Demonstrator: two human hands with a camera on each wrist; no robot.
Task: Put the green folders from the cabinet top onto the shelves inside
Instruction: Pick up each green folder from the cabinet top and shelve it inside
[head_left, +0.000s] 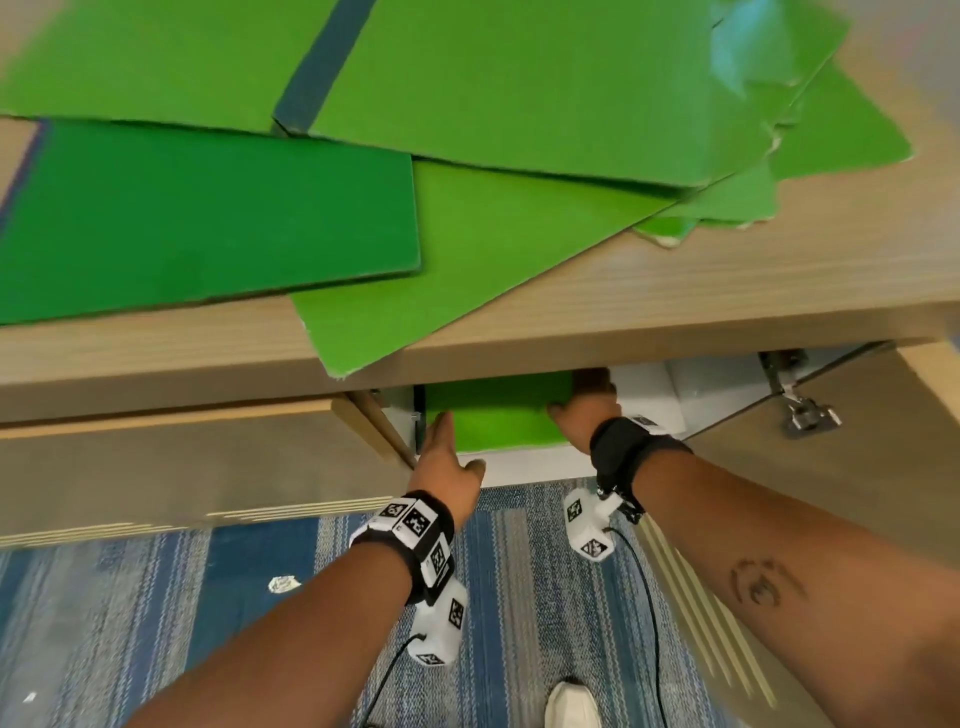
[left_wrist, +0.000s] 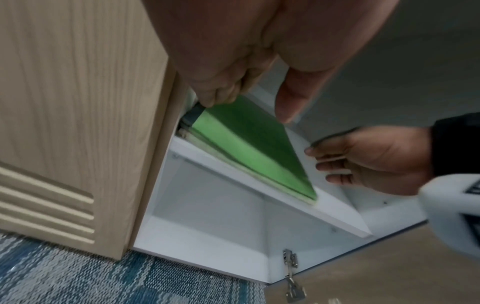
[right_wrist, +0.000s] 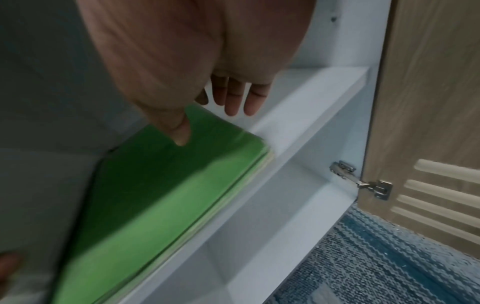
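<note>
A loose pile of flat green cardboard folders (head_left: 218, 208) sprawls over the pale wood-grain cabinet top (head_left: 727, 291) across the upper half of the head view, one corner poking out past the front edge. Below, in the middle of the frame, a small stack of green folders (head_left: 498, 415) lies flat on the white upper shelf (left_wrist: 345, 218) inside the open cabinet, towards its left end.

The left hand (head_left: 447, 462) sits at the stack's left side; in the left wrist view its fingers (left_wrist: 221, 92) curl down onto the dark spine at the stack's near left corner, thumb hanging free above the green cover, so the grip is narrow and holding that corner. The right hand (head_left: 582, 410) is at the stack's right edge; in the right wrist view its fingers (right_wrist: 233, 98) hang straight and relaxed over the bare shelf just beside the folders, the thumb over the top cover, a wide grip holding nothing that I can make out.

The beige grooved cabinet door on the right (right_wrist: 428, 123) stands swung open on a metal hinge (right_wrist: 363, 181). Blue patterned carpet (head_left: 156, 597) fills the lower part of the frame, with a white shoe (head_left: 571, 706) at the bottom edge
</note>
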